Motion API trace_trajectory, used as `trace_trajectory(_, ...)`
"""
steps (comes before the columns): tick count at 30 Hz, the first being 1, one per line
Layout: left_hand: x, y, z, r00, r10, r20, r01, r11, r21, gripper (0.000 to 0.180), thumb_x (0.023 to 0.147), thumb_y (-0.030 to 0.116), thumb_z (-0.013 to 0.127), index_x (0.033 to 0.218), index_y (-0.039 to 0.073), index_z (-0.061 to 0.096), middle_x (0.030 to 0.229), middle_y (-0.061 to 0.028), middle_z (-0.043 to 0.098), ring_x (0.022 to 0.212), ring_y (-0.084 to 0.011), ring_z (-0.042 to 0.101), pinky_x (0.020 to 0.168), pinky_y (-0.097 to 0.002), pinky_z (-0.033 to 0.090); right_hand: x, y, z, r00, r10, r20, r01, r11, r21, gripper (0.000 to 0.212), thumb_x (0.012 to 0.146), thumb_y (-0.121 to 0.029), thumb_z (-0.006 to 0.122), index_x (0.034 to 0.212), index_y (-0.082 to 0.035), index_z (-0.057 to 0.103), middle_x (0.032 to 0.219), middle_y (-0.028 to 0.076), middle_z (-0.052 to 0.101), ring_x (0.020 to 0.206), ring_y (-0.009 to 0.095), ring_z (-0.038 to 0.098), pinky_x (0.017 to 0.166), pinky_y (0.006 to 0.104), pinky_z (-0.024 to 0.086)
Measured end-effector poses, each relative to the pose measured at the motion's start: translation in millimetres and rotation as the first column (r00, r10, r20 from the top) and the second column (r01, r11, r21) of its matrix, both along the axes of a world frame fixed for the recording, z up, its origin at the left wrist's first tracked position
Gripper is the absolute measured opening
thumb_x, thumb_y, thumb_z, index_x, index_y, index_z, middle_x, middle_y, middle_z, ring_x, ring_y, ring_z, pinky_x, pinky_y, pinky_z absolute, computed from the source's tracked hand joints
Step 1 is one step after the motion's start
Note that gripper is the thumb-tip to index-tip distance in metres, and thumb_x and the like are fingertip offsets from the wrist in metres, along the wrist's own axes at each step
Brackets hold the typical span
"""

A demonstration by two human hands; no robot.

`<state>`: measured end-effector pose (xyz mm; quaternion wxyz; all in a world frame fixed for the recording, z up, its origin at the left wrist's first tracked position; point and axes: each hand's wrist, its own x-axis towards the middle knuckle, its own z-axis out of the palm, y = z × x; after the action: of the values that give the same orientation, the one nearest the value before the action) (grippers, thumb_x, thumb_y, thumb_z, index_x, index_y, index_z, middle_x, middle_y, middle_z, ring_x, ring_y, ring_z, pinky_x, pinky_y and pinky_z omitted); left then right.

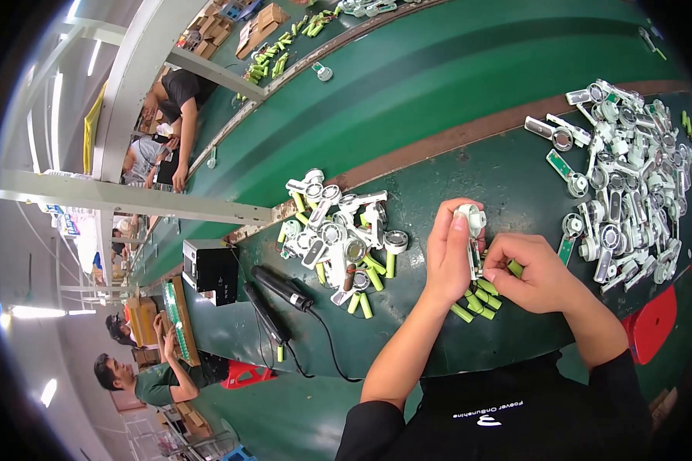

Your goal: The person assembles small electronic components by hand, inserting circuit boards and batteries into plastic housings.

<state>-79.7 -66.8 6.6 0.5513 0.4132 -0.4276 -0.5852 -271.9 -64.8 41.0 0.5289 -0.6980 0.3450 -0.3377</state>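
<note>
My left hand [446, 261] is wrapped round a white handheld fan part [471, 220], its round head upward and its narrow handle running down the palm. Close against that handle, my right hand [534, 278] is closed, with a green battery cell [515, 268] showing between its curled fingers. What the right fingertips touch on the handle is too small to make out. Just below both hands lies a small heap of green battery cells [484, 296] on the dark green table [407, 330].
A heap of white fan parts with green cells [334, 234] lies left; a larger heap of fan parts [627, 184] lies right. Two black corded tools [281, 288] and a black-and-white box [210, 270] stand farther left. Beyond runs a green conveyor belt [438, 92]. Other people work at left.
</note>
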Motion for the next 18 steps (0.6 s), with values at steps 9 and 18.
trace_trajectory(9,-2.3,3.2,0.2,0.985,0.008,0.173,0.004,0.997,-0.072,0.029,0.12,0.031,0.052,0.133,0.006,0.063,0.103,0.0002,0.063,0.083,-0.0085,0.056,0.074,-0.0266,0.048,0.3,-0.7,-2.1,1.0,0.012,-0.019,-0.012,1.0,-0.007,0.009,0.096,-0.005,0.077,0.1,-0.001,0.07,0.09,0.01,0.072,0.077,0.022,0.072,0.071,0.0369,0.058)
trace_trajectory(18,-8.7,7.2,1.3,0.913,0.186,0.364,-0.118,0.972,-0.202,0.029,0.119,0.028,0.053,0.134,0.005,0.062,0.097,0.0001,0.063,0.081,-0.0066,0.056,0.071,-0.026,0.047,9.0,3.9,-10.1,0.997,-0.072,-0.017,0.07,0.995,-0.077,0.007,0.096,-0.004,0.075,0.098,-0.002,0.069,0.091,0.011,0.073,0.079,0.027,0.075,0.071,0.0391,0.058)
